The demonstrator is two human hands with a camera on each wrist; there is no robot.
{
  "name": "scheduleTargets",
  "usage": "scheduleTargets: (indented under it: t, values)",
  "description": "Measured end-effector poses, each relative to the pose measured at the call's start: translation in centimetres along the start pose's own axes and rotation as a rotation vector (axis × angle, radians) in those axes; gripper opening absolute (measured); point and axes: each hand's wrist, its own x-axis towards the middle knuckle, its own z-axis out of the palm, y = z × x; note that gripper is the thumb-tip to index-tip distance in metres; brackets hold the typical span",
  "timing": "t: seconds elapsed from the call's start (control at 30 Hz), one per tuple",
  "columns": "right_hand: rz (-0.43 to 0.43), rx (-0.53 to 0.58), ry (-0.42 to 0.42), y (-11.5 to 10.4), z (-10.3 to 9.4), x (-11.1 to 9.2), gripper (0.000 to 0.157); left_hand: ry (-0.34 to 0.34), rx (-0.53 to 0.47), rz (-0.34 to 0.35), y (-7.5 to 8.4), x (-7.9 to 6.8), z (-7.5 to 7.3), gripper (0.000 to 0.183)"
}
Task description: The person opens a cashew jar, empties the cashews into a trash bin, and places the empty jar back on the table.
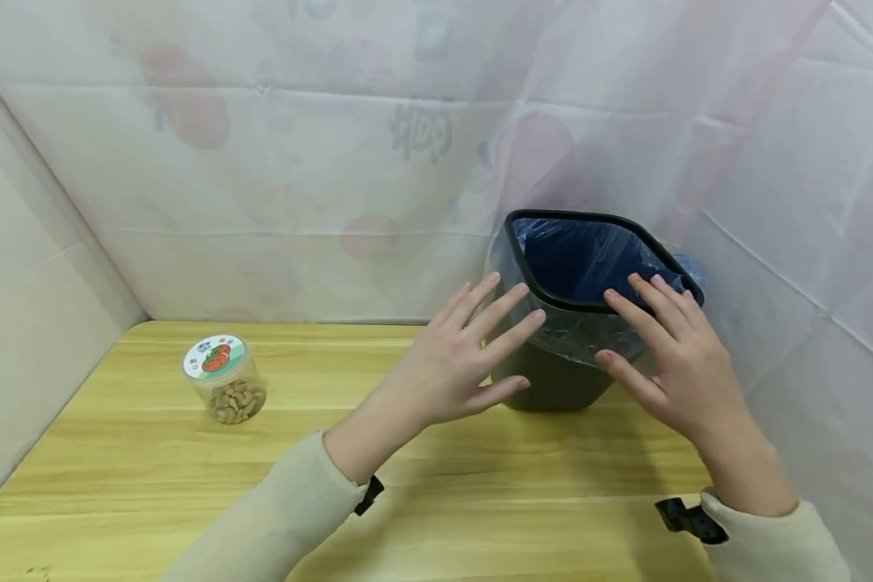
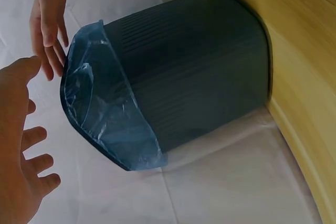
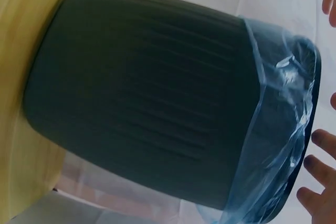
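A dark grey trash bin (image 1: 553, 384) stands upright on the wooden table, a black ring around its rim. A translucent blue bin liner (image 2: 105, 108) lines it and folds down over the outside of the rim. My left hand (image 1: 454, 360) is spread at the bin's near left, fingers straight, holding nothing. At the near right of the rim, my right hand (image 1: 680, 360) has its fingers extended and spread, also without a grip. In the right wrist view, the right fingertips (image 3: 317, 166) are close beside the rim; whether they touch it I cannot tell.
A clear round jar (image 1: 225, 380) of cashew-like nuts, with a white and green lid showing a red fruit, stands on the table (image 1: 138, 485) at the left. Pale printed cloth (image 1: 298, 178) hangs behind the table and along the right side, close to the bin.
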Motion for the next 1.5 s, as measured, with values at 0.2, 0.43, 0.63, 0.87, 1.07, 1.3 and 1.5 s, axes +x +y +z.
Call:
scheduleTargets:
  t: [0.2, 0.43, 0.63, 0.87, 1.07, 1.3, 1.5]
  values:
    - [0.021, 0.002, -0.023, 1.3, 0.0, -0.1, 0.072, -0.024, 0.013, 0.013, 0.3, 0.6, 0.5, 0.07]
    - [0.048, 0.001, -0.086, 2.9, -0.4, -0.2, 0.063, -0.036, 0.037, 0.019, 0.6, 2.0, 1.4, 0.069]
    - [0.038, 0.007, -0.082, 3.8, -0.1, -0.5, 0.056, -0.046, 0.032, 0.021, 0.8, 2.9, 2.1, 0.066]
    - [0.042, 0.035, -0.071, 5.0, 0.0, -0.6, 0.062, -0.071, 0.02, 0.022, 0.6, 3.8, 3.0, 0.064]
    - [0.053, 0.022, -0.093, 5.5, 0.2, -0.9, 0.063, -0.077, 0.016, 0.028, 0.4, 4.6, 3.5, 0.063]
    - [0.082, 0.008, -0.078, 5.8, 0.3, -1.2, 0.064, -0.107, 0.026, 0.028, 0.8, 5.7, 3.9, 0.061]
    - [0.092, 0.003, -0.063, 5.9, 0.6, -1.4, 0.063, -0.14, 0.035, 0.027, 0.9, 6.4, 4.3, 0.059]
